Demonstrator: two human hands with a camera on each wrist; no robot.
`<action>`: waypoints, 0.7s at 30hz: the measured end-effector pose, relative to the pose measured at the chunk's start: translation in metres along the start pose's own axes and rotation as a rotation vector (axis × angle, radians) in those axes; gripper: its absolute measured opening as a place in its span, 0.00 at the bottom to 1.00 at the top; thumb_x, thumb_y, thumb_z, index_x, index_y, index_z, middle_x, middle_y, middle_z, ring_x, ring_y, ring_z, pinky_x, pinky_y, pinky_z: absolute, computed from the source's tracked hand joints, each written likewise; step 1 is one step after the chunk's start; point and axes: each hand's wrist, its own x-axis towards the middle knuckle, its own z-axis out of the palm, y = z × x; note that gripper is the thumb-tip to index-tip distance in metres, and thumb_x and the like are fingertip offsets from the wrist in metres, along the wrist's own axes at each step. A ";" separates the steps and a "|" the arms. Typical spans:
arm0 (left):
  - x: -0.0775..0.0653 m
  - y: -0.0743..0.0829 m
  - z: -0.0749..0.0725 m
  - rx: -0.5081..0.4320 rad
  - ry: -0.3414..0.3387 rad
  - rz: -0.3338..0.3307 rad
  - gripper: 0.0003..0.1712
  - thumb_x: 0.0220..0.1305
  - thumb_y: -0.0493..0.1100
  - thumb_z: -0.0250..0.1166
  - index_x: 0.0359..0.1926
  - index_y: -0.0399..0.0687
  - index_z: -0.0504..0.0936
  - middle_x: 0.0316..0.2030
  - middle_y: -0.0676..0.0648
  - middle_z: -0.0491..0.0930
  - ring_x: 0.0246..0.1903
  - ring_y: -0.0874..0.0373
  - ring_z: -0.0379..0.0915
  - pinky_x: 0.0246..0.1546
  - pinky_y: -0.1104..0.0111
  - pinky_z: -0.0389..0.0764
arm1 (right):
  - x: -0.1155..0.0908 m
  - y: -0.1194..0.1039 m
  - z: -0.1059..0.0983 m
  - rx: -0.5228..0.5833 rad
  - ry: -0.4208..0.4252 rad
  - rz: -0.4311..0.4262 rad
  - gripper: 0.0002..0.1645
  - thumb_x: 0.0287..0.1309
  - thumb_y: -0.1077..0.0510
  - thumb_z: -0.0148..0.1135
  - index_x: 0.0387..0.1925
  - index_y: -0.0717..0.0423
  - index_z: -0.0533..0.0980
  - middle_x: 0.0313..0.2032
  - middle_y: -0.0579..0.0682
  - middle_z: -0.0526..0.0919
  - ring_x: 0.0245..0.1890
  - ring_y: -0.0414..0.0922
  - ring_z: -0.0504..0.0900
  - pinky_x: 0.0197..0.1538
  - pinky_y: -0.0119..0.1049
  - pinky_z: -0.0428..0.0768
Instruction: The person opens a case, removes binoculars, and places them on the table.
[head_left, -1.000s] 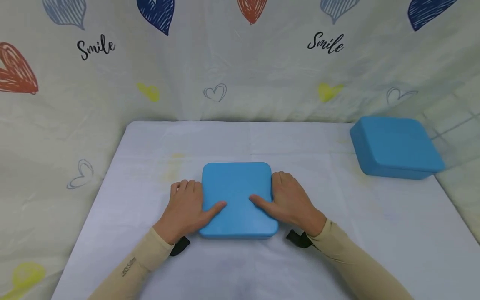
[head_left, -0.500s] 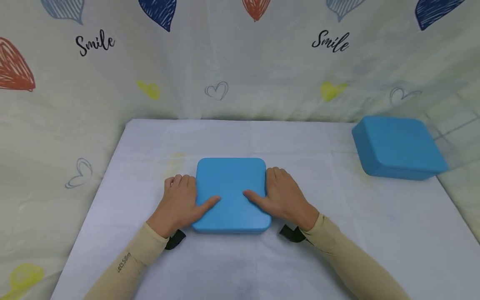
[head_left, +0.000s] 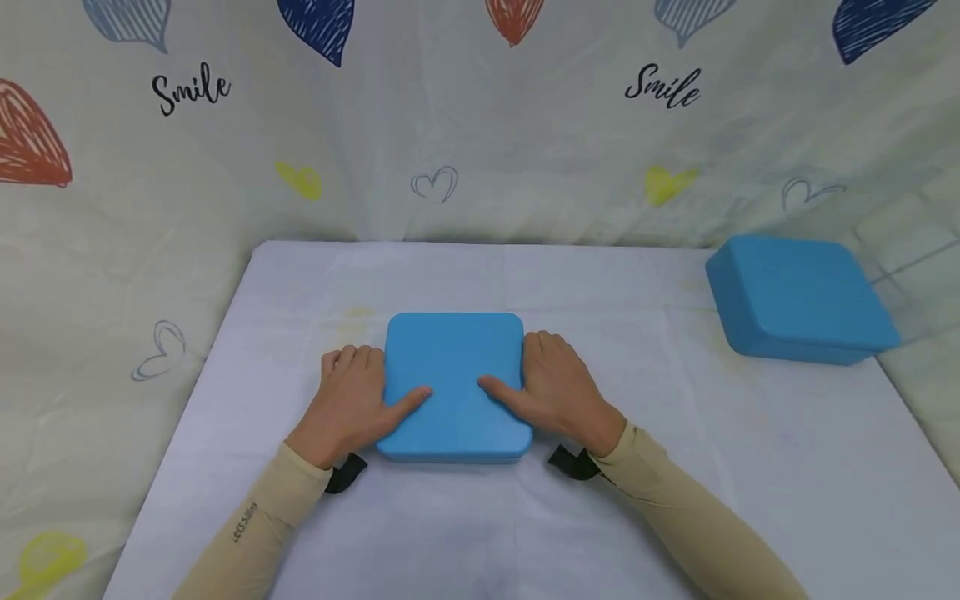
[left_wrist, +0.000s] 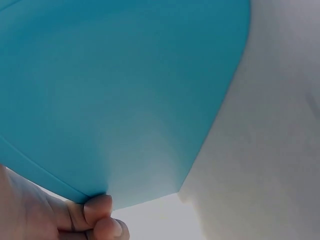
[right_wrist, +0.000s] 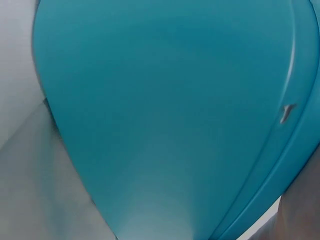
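Note:
A blue rounded box (head_left: 454, 350) stands near the middle of the white table. On its left side my left hand (head_left: 352, 404) grips it, thumb laid over the top face. My right hand (head_left: 558, 387) holds the opposite side the same way, its thumb also on top. In the left wrist view, curled fingertips (left_wrist: 102, 217) meet the edge of the box (left_wrist: 125, 110). The right wrist view is mostly filled by the smooth side of the box (right_wrist: 160, 115), with a seam and a small shiny mark near its edge; the fingers there are largely hidden.
A second, similar blue box (head_left: 806, 300) sits at the back right corner of the white table (head_left: 637, 517). Behind the table hangs a pale curtain (head_left: 525, 133) printed with hearts and the word Smile.
Both hands and the box between them have shifted a little to the left and slightly away from the person. The grip looks the same, and the second box stays put.

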 end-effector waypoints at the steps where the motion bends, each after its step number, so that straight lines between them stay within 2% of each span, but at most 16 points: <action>1: 0.000 -0.001 0.000 0.000 -0.002 -0.002 0.41 0.62 0.76 0.61 0.40 0.38 0.75 0.30 0.45 0.71 0.39 0.48 0.69 0.52 0.51 0.61 | 0.001 0.000 0.000 -0.001 0.003 -0.004 0.39 0.59 0.28 0.63 0.33 0.63 0.72 0.23 0.50 0.68 0.24 0.44 0.67 0.32 0.34 0.65; 6: 0.002 -0.004 -0.001 0.002 -0.014 -0.014 0.41 0.63 0.76 0.61 0.41 0.38 0.75 0.30 0.45 0.72 0.40 0.47 0.69 0.54 0.50 0.61 | 0.005 -0.002 0.003 0.000 0.016 -0.011 0.40 0.60 0.28 0.63 0.35 0.64 0.72 0.23 0.50 0.69 0.24 0.44 0.68 0.32 0.35 0.67; 13: 0.001 -0.012 -0.001 -0.025 -0.016 -0.039 0.40 0.63 0.75 0.62 0.40 0.38 0.75 0.28 0.46 0.70 0.37 0.49 0.67 0.54 0.50 0.60 | 0.013 -0.007 0.005 0.010 -0.016 0.009 0.40 0.59 0.27 0.62 0.36 0.64 0.73 0.24 0.51 0.70 0.26 0.45 0.70 0.33 0.36 0.69; 21: 0.002 -0.018 -0.004 -0.024 -0.016 -0.025 0.40 0.64 0.74 0.61 0.41 0.37 0.75 0.27 0.46 0.70 0.36 0.50 0.65 0.53 0.50 0.60 | 0.016 -0.011 0.006 -0.006 -0.007 0.018 0.42 0.59 0.27 0.62 0.37 0.66 0.73 0.25 0.52 0.71 0.26 0.46 0.70 0.34 0.37 0.71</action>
